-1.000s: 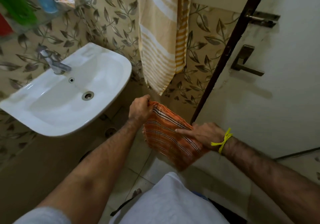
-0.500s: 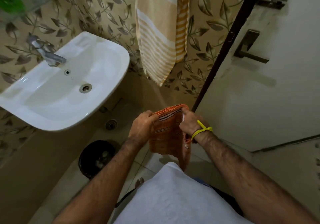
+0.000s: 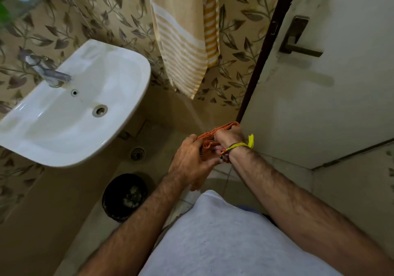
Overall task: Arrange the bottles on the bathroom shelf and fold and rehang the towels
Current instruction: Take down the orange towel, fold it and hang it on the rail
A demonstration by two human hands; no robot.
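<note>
Both hands, left [image 3: 189, 160] and right [image 3: 229, 138], now clamp the orange towel [image 3: 207, 143] into a smaller bundle than before, near the door [image 3: 319, 105], right of the sink [image 3: 132, 79].

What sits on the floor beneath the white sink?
Below the sink: a round floor drain and a dark bin holding some pale scraps. The basin hides any pipework and the floor directly under it.
</note>
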